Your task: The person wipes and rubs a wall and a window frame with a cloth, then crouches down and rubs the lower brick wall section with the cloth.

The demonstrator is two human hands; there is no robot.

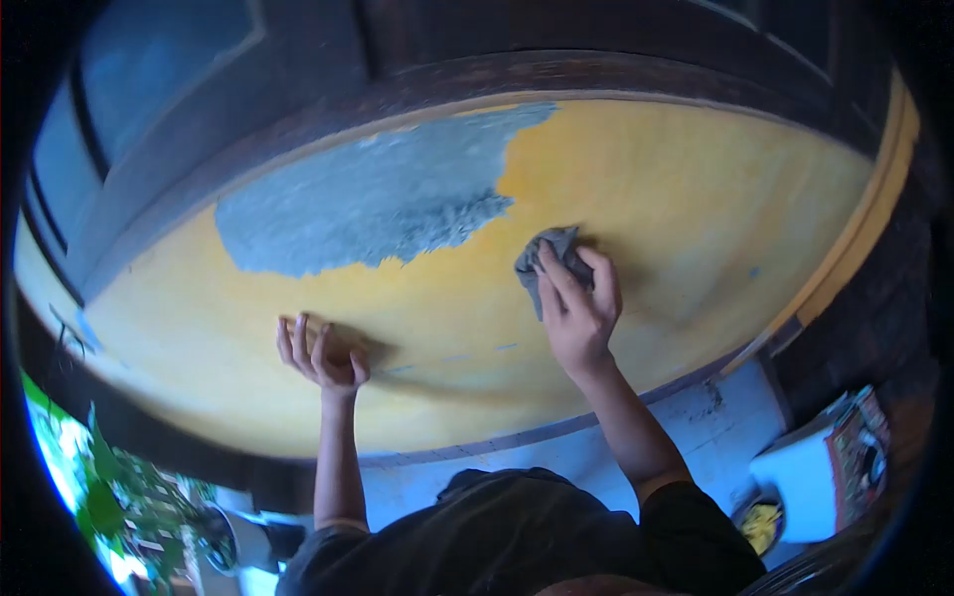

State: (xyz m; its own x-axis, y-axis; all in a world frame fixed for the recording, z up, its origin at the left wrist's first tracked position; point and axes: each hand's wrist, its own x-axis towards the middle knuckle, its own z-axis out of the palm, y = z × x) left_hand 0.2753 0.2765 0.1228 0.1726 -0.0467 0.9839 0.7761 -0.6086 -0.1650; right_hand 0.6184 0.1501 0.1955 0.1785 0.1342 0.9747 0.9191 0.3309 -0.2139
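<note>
A yellow wall (686, 199) fills the middle of the head view, with a rough-edged grey-blue patch (358, 194) across its upper left part. My right hand (583, 308) presses a crumpled grey cloth (558, 243) against the yellow surface, just right of and below the patch. My left hand (323, 353) is below the patch, its fingers apart and bent, with the fingertips at the wall and nothing seen in them. The palm side of my right hand is hidden.
Dark wooden framing (437, 79) runs along the top of the wall. Green plants (104, 497) and a pale pot (238, 541) stand at the lower left. At the lower right are a white box (795, 472) and a bowl with yellow pieces (760, 524) on the pale floor (711, 427).
</note>
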